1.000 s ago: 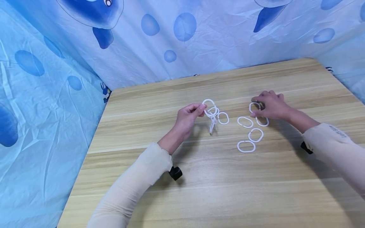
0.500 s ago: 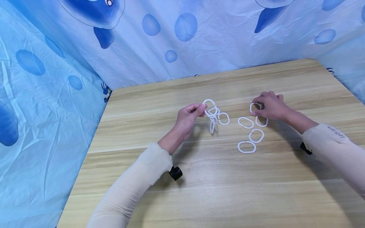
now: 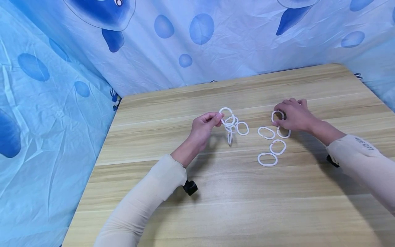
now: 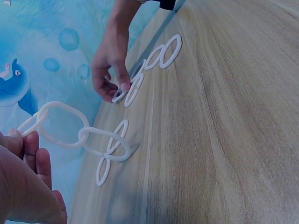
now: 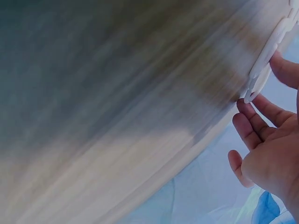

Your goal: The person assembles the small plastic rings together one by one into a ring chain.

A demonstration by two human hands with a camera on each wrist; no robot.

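Note:
Between thumb and fingertips, my left hand (image 3: 202, 130) pinches the end of a chain of white plastic links (image 4: 70, 107). The chain's far links hang down toward the table or touch it. A white oval link (image 3: 243, 134) lies against the chain's right side; whether it is joined on is unclear. Over to the right, my right hand (image 3: 294, 115) holds another oval link (image 3: 272, 116) at the tabletop, thumb at the near end and a finger at the far end. Just below that hand lies a link (image 3: 283, 137), partly overlapped by the held one.
Three more links lie between the hands and nearer the body: an upper one (image 3: 265, 127), a middle one (image 3: 285, 146) and a lower one (image 3: 267, 165). Small gaps show in them. The wooden table (image 3: 234, 206) ends at a blue patterned curtain (image 3: 172, 55).
The chain's hanging link has turned slightly. Both hands stay nearly where they were, the right one still at the same link.

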